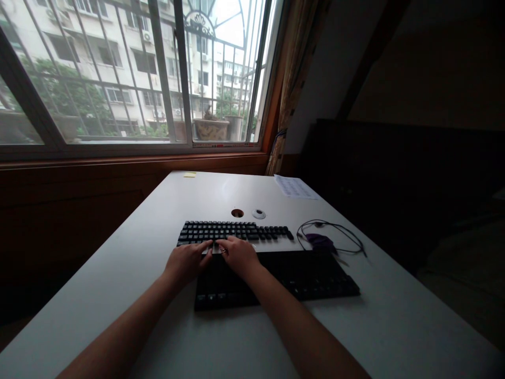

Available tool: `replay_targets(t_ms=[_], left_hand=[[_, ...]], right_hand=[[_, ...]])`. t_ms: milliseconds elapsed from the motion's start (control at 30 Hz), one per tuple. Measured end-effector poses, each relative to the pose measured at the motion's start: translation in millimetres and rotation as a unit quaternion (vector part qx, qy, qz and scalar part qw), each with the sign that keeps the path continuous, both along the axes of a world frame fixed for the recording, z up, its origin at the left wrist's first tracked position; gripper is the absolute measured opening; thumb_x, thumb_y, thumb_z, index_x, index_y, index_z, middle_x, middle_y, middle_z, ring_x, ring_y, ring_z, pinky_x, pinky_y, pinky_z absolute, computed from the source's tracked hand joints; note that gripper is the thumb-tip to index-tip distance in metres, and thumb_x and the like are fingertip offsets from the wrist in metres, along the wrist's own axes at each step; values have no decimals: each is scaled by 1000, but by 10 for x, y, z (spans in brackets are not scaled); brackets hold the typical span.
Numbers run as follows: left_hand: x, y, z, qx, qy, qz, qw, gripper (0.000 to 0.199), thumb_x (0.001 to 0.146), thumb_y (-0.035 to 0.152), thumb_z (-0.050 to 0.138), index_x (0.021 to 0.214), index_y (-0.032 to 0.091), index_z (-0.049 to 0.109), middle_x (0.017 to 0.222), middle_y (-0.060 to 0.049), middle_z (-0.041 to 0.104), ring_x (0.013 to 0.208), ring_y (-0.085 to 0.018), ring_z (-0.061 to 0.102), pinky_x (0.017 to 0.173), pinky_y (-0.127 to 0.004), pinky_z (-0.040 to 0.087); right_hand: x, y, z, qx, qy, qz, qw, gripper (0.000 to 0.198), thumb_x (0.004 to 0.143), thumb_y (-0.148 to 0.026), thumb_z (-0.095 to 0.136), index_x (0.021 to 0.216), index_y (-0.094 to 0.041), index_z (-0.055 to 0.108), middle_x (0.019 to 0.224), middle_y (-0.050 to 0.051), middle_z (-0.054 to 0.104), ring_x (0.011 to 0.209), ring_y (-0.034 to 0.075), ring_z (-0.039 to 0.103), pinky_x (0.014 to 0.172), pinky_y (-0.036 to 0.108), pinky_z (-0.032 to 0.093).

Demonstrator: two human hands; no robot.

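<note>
My left hand [184, 261] and my right hand [240, 255] meet fingertip to fingertip over the back left edge of a black keyboard [315, 271]. Both are curled, and a tiny dark item with a green glint seems to sit between the fingertips, too small to name. A thin shiny bit shows under my right fingers. Keycaps are visible along the keyboard's front edge, while its back part looks plain and dark. Just behind it, black keycaps [221, 229] lie in rows on the white table [150, 231]. My hands cover part of the nearest row.
Right of the keycaps lie a coiled black cable [349, 231] and a dark purple cloth [320, 242]. Farther back are a round hole [237, 213], a white round cover [259, 214], printed paper [295, 187] and a yellow note [190, 174]. A barred window [130, 79] stands beyond.
</note>
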State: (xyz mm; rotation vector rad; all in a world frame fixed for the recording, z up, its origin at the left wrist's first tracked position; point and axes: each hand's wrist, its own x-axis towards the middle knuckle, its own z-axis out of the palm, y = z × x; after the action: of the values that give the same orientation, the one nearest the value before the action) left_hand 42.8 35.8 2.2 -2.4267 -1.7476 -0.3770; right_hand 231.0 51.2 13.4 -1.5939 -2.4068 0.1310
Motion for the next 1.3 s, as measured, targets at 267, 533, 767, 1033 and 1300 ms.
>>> replay_targets(t_ms=[267, 533, 767, 1033, 1300], left_hand=[[-3, -8, 6, -3, -7, 0, 1000, 38, 95, 40, 46, 129, 31, 61, 92, -7, 78, 78, -30, 74, 64, -36, 54], [3, -4, 12, -2, -7, 6, 1000, 37, 94, 40, 47, 127, 32, 62, 90, -7, 78, 77, -29, 74, 65, -34, 53], [-1, -11, 6, 9, -23, 2, 1000, 38, 96, 41, 46, 129, 30, 60, 92, -7, 77, 77, -28, 74, 65, -33, 53], [-128, -42, -52, 38, -109, -110, 987, 27, 94, 25, 48, 116, 25, 63, 104, -5, 74, 78, -20, 71, 67, -29, 52], [-160, -149, 31, 13, -137, -292, 947, 15, 90, 15, 50, 93, 20, 63, 83, -5, 61, 74, -16, 56, 63, -25, 43]], right_hand=[[-8, 7, 4, -1, -4, 6, 1000, 35, 96, -33, 45, 126, -37, 62, 106, 3, 69, 93, 20, 66, 78, 29, 48], [-7, 12, -3, -4, -12, 5, 1000, 35, 97, -34, 43, 127, -38, 61, 106, 2, 68, 93, 19, 66, 78, 29, 47], [8, 2, -24, 13, 14, 11, 1000, 34, 99, -36, 42, 128, -35, 61, 105, 3, 67, 92, 19, 66, 79, 29, 47], [223, 23, 245, 90, 211, 20, 973, 32, 100, -29, 39, 107, -19, 68, 103, 8, 67, 98, 18, 61, 90, 28, 43], [744, -146, 624, 29, 311, -40, 949, 60, 100, -53, 31, 66, -18, 66, 65, 1, 58, 65, 14, 57, 66, 25, 40]])
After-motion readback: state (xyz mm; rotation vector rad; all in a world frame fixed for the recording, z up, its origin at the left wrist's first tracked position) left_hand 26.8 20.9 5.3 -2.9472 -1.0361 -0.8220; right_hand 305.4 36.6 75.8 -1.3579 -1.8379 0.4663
